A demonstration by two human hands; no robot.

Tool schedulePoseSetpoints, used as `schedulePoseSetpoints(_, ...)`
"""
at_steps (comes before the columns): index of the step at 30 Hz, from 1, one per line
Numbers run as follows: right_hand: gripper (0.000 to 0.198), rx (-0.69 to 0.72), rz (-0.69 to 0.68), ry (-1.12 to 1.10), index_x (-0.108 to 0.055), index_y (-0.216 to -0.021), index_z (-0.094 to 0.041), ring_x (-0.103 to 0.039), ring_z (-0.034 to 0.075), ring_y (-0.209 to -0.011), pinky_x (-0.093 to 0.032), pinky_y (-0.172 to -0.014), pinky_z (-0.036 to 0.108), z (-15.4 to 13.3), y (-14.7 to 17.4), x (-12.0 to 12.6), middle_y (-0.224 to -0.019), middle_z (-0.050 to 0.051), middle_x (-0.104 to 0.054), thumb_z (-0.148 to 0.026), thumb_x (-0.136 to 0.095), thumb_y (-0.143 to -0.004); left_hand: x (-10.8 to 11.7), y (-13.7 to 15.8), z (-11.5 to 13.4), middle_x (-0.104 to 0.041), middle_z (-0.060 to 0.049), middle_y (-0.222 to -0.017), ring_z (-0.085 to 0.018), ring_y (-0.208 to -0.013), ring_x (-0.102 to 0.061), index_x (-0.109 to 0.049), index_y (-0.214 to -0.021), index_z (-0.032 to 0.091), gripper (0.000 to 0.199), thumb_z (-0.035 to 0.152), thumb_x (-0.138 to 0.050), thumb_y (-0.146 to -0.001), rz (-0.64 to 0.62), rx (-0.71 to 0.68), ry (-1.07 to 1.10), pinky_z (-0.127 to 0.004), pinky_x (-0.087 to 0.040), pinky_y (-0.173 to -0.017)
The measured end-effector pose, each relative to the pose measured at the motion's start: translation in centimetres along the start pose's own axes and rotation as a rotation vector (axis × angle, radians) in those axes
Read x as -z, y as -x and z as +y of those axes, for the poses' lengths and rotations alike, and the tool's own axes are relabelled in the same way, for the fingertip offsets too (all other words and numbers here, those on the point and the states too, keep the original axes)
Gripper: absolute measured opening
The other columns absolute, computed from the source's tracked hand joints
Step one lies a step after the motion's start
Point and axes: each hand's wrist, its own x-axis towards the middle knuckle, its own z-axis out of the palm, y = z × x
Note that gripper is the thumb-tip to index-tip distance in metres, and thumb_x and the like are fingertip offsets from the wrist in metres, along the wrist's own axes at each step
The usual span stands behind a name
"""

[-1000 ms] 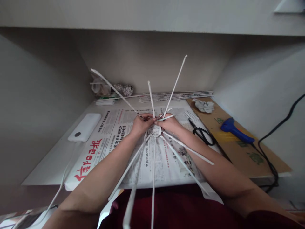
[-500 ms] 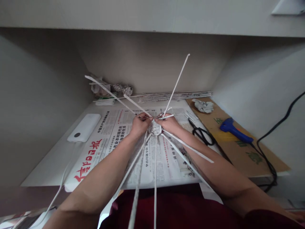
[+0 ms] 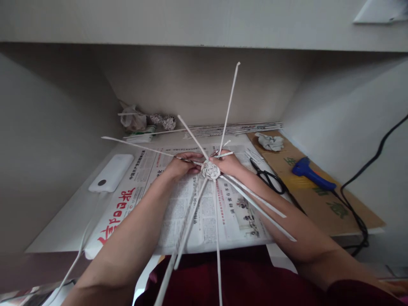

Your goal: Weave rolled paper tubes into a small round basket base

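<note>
A small round woven piece of rolled newspaper (image 3: 210, 170) is between my hands, above the newspaper sheet (image 3: 204, 225). Long white rolled-paper tubes radiate from it; one (image 3: 229, 110) points up and away, others hang towards my lap. My right hand (image 3: 228, 162) is closed, pinching the weave's right edge where the tubes leave it. At the left side, my left hand (image 3: 183, 165) has its thumb and fingers around a paper tube (image 3: 140, 146) that reaches out to the left. Its fingertips lie close to the weave and are partly hidden.
Black-handled scissors (image 3: 269, 178) and a blue glue gun (image 3: 314, 174) lie at right, the gun on cardboard (image 3: 341, 208). Crumpled paper (image 3: 269, 141) sits behind them. A white power bank (image 3: 111, 173) is at left; a bundle of paper tubes (image 3: 236, 128) lies at the back.
The left tube has swung lower and further left, and my left hand has shifted left with its fingers loosened. The woven piece has tilted, showing more of its round face. My right hand stays at its edge.
</note>
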Motion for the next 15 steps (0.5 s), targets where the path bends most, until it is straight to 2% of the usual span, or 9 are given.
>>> schedulePoseSetpoints(3,0.005,0.032,-0.058,0.012,-0.07,-0.08,-0.02,-0.066,0.019,-0.075,-0.048,-0.071,0.029,-0.4,0.4,-0.3,-0.08,0.004,-0.074,-0.024,-0.069,-0.079,-0.2,-0.4,-0.2,-0.072,-0.005,-0.074,-0.016,-0.063,-0.066,-0.074,-0.082,0.014,0.039,0.023,-0.089,-0.047,0.072,0.01,0.017,-0.026,-0.055,-0.057)
schedulePoseSetpoints(8,0.005,0.058,-0.07,0.07,-0.072,-0.079,-0.021,-0.067,0.019,-0.076,-0.047,-0.069,0.029,-0.5,0.7,-0.8,-0.079,0.003,-0.074,-0.025,-0.07,-0.078,-0.8,-0.2,-0.2,-0.072,-0.004,-0.072,-0.014,-0.06,-0.063,-0.075,-0.082,0.014,0.049,0.03,-0.094,-0.04,-0.054,0.008,-0.007,-0.023,-0.049,-0.053)
schedulePoseSetpoints(15,0.007,0.023,-0.041,-0.043,-0.07,-0.077,-0.02,-0.064,0.017,-0.07,-0.046,-0.064,0.027,-0.2,0.7,-1.1,-0.074,0.002,-0.072,-0.027,-0.071,-0.075,-1.1,-0.6,-0.9,-0.068,0.0,-0.06,-0.013,-0.053,-0.058,-0.074,-0.081,0.013,0.049,0.028,-0.093,-0.039,0.008,-0.102,-0.107,-0.024,-0.044,-0.052)
